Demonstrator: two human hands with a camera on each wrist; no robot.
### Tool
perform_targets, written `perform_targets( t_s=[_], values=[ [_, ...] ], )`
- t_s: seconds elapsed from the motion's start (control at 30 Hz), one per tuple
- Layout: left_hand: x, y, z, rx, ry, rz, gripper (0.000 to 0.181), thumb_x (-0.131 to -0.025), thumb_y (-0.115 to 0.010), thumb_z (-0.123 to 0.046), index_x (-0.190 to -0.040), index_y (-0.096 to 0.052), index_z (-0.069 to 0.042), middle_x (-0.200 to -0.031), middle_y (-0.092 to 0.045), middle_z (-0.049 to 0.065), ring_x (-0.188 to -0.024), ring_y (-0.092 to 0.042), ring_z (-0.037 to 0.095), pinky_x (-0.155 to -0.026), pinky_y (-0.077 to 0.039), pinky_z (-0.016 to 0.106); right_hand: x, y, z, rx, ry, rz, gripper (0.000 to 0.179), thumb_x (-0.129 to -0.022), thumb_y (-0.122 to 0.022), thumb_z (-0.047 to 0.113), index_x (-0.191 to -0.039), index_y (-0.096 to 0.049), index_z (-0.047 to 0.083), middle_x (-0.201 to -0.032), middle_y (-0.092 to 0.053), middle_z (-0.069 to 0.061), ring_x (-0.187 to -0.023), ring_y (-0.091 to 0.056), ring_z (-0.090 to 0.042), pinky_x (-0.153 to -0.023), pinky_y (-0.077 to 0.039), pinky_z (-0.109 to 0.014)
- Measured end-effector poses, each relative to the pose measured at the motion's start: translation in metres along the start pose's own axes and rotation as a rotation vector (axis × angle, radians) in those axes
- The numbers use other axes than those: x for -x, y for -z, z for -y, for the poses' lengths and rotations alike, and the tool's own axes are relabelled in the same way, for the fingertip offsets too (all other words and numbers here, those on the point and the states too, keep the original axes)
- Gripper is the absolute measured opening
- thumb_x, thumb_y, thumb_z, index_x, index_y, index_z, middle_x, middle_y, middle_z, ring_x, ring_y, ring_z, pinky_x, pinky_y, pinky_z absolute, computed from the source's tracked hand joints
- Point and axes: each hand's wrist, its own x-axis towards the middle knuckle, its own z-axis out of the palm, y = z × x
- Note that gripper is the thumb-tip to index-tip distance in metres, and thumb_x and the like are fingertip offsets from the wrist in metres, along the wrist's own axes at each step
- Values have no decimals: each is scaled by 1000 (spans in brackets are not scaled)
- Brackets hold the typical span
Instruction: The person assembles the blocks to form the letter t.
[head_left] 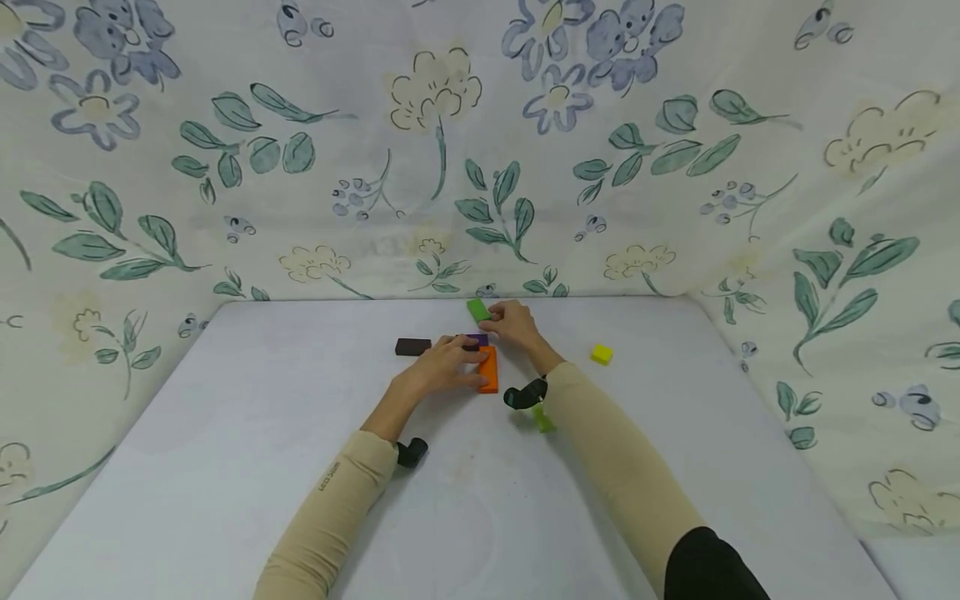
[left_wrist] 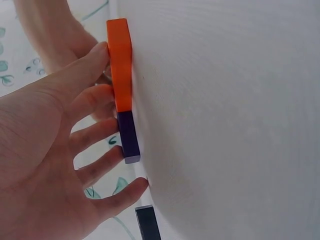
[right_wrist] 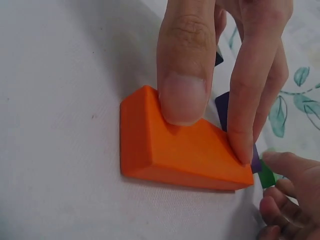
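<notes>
Green block [head_left: 477, 309]: your right grip [head_left: 514, 323] pinches it, far of purple block [left_wrist: 128, 136]; your spread left grip [head_left: 444, 365] touches orange block [head_left: 490, 379]. Likely lining up; next seems to call for gentle placing.

1. Orange block [head_left: 489, 379]: oblong, smooth, lying flat, lengthwise away from view; the left hand [head_left: 442, 367] presses its top with thumb and finger.
2. Purple block [head_left: 482, 340]: crosswise at the orange block's far end, seemingly touching; 2 left fingertips meet it.
3. Green block [head_left: 477, 310]: slightly slanted, just beyond the purple block, pinched at its near end by the right hand [head_left: 517, 325].
</notes>
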Motion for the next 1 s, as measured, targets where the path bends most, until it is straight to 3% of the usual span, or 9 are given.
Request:
perform_targets(
  t_s=[0.33,0.6,1.0],
  values=[
    [-1,1,-1,-3,6,6,57,-90,-67,-48,-139,-57,-22,-155,-40,7,-138,-36,41,-108,-36,62,2,-1,6,-8,-73,-31,53,-88,-73,36,-132,-61,8,-120,-67,-11,-106,-61,-26,-97,-50,-39],
    [1,-3,1,16,-3,20,56,-90,-67,-47,-138,-58,-22,-155,-40,9,-138,-36,42,-107,-34,66,5,-7,9,-24,-95,-37,53,-88,-73,36,-132,-61,8,-121,-68,-11,-109,-62,-26,-98,-49,-40],
    [1,0,2,19,-10,-6,54,-89,-69,-45,-137,-59,-21,-154,-41,8,-136,-38,42,-107,-36,64,1,-9,12,4,-95,-63,45,-92,-69,30,-130,-63,8,-120,-67,-10,-105,-62,-24,-96,-51,-39]
  ],
)
